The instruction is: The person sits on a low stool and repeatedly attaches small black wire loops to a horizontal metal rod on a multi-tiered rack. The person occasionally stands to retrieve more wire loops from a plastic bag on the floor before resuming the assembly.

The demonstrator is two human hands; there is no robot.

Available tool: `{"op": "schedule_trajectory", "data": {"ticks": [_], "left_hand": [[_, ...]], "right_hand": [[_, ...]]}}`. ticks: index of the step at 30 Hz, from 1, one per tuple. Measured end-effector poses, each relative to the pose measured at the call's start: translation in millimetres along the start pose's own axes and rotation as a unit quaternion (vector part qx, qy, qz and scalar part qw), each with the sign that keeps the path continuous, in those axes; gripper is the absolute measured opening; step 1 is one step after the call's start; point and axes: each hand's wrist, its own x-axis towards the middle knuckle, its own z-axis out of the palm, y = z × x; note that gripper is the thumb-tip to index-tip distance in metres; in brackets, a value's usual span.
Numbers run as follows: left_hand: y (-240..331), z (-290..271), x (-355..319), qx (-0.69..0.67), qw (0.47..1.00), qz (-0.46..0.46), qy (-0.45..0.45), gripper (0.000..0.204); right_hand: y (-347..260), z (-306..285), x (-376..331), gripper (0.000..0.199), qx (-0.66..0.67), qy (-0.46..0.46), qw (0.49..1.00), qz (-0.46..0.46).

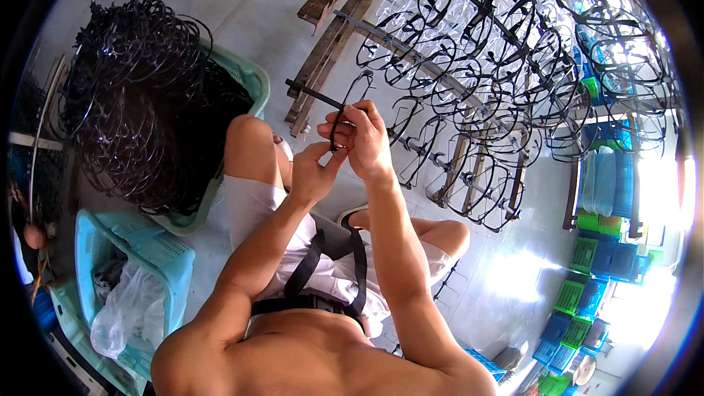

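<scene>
Both my hands are together near the middle of the view, on a thin black eyeglass frame [334,130]. My left hand [314,174] pinches its lower end between thumb and fingertips. My right hand [369,143] is closed around its right side, fingers curled, hiding part of it. A dark rod [312,93] ends at my right hand's fingers and points away to the upper left. Just beyond the fingers rises a thin black loop; whether it belongs to the same frame I cannot tell.
At upper right, a rack with a metal bar [411,53] carries many hanging black eyeglass frames [484,114]. To the left, a green basket [260,84] overflows with a tangled pile of black frames [139,103]. A light-blue basket [172,253] holds clear plastic bags [132,308]. Green and blue crates [583,255] stand right.
</scene>
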Motion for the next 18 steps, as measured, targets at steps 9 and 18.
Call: {"op": "schedule_trajectory", "data": {"ticks": [9, 18], "left_hand": [[-7.3, 8.3, 3.4, -0.094, 0.995, 0.023, -0.018, 0.022], [-5.6, -26.5, -16.9, 0.115, 0.992, 0.058, -0.006, 0.039]], "right_hand": [[-4.9, 4.9, -4.8, 0.016, 0.009, 0.03, 0.999, -0.037], [49.3, -12.2, -14.1, 0.033, -0.238, 0.155, 0.932, -0.227]]}}
